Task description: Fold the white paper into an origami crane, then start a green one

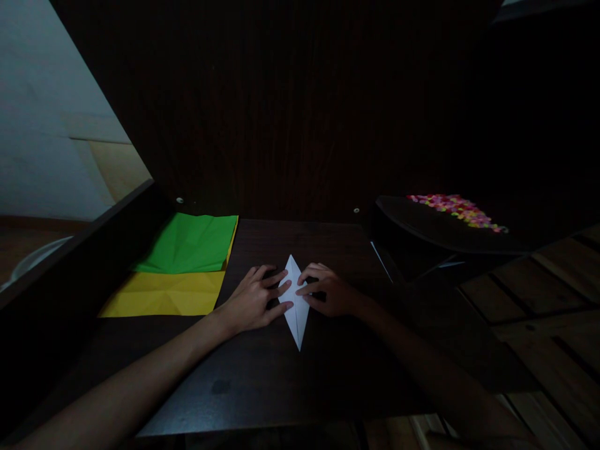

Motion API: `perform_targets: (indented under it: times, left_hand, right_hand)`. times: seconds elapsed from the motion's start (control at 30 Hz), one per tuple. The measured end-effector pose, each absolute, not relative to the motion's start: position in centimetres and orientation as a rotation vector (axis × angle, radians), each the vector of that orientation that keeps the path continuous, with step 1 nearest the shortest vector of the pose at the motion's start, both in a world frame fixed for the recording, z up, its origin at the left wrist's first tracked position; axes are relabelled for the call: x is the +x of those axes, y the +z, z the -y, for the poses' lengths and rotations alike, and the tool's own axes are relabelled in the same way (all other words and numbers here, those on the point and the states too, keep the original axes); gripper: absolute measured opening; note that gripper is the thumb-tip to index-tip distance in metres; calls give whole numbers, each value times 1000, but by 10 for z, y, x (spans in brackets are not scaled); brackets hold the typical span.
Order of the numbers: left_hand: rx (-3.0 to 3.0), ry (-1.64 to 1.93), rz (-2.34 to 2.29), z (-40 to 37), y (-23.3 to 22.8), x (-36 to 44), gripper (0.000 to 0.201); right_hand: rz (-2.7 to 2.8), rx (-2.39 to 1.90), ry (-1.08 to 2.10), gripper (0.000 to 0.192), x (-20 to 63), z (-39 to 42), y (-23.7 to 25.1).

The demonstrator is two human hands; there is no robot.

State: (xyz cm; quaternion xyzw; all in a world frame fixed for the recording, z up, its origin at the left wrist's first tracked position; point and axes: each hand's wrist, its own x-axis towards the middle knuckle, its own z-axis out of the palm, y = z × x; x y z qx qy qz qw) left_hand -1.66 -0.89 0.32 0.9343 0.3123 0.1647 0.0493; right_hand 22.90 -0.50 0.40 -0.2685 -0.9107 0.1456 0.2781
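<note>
A piece of white paper (297, 322), folded into a long diamond with a crease down its middle, lies flat on the dark wooden table. My left hand (255, 299) rests at its left side, fingers spread and their tips on the paper. From the right, my right hand (328, 290) touches the same paper with its fingertips; the fingers are apart and slightly bent. Parts of both side corners are hidden under the fingers. Neither hand appears to grip the paper.
Left of my hands, a creased green sheet (192, 242) overlaps a yellow sheet (164, 294). A raised board (79, 240) edges the table's left side, and a tall dark panel (290, 112) stands behind. Small pink and yellow pieces (462, 209) lie on a dark surface at right.
</note>
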Motion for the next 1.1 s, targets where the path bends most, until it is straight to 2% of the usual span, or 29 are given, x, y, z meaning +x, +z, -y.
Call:
perform_targets:
  times: [0.17, 0.37, 0.47, 0.6, 0.77, 1.1]
  left_hand:
    - [2906, 555, -789, 10, 2, -15, 33]
    - [2899, 592, -739, 10, -1, -14, 32]
    - [2899, 634, -722, 8, -3, -14, 31]
    - [2884, 668, -725, 8, -6, -15, 32]
    - [2853, 689, -744, 9, -7, -15, 32]
    - [2801, 718, -726, 9, -8, -13, 31]
  right_hand:
    - [2486, -764, 403, 17, 231, 6, 7]
    - [2504, -986, 278, 21, 233, 5, 11]
    - [2479, -1073, 267, 17, 232, 4, 10]
    - [2372, -1206, 339, 11, 224, 8, 7]
    - [2180, -1404, 509, 17, 213, 15, 5]
    - [1946, -1431, 612, 18, 206, 15, -6]
